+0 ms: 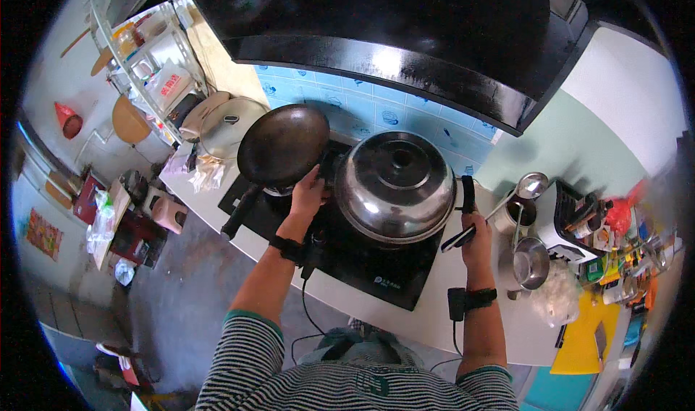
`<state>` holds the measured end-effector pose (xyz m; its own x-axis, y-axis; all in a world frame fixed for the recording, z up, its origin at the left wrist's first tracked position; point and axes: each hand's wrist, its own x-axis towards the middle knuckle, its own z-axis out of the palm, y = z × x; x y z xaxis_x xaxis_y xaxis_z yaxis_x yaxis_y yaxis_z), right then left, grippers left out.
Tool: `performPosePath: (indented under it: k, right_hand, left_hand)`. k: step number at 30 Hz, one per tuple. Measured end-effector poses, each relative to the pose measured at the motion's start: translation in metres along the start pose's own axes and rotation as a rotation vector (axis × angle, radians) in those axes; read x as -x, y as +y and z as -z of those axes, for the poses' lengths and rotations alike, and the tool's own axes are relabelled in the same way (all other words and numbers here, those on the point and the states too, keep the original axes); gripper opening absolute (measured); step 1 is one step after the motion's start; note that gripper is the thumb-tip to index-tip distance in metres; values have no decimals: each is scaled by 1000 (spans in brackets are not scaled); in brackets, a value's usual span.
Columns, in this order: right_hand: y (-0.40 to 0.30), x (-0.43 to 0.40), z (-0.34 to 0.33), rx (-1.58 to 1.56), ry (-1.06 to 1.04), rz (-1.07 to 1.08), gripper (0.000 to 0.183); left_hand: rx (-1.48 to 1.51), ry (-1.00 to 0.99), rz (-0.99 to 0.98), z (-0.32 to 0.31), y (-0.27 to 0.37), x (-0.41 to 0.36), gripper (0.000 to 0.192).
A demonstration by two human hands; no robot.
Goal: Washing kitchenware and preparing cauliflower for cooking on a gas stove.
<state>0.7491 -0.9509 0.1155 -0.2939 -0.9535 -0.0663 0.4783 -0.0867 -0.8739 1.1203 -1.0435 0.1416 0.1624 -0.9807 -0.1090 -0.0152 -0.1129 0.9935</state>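
Observation:
My left hand [308, 195] is at the gap between a dark wok [282, 145] and a lidded steel pot [399, 194]. Its fingertips are partly hidden, and I cannot tell whether they grip anything. The wok tilts towards me on the left of a black cooktop [380, 275], its black handle [241, 213] pointing down-left. On the cooktop's right side the pot has its domed steel lid on. Beside the pot's black right handle [468, 191], my right hand [478, 242] is closed around the dark-gripped handle of a steel ladle [532, 185], whose bowl points up-right.
A range hood [380, 52] overhangs the cooktop. To the right stand a utensil jar [516, 218], a small steel pan [531, 263], a plastic bag [556, 294], and a knife [600, 337] on a yellow cutting board [581, 335]. A glass lid [231, 128] leans at the left.

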Motion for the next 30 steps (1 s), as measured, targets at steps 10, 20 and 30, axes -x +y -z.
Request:
performPosePath:
  k: [10, 20, 30]
  right_hand:
    - [-15, 88, 37, 216, 89, -21, 26]
    - [-38, 176, 76, 386, 144, 20, 15]
    - [-24, 197, 34, 413, 222, 98, 18]
  left_hand:
    - [-658, 102, -467, 42, -3, 59, 21]
    - [-945, 84, 429, 206, 17, 49, 53]
    - [-996, 76, 242, 249, 28, 13, 49]
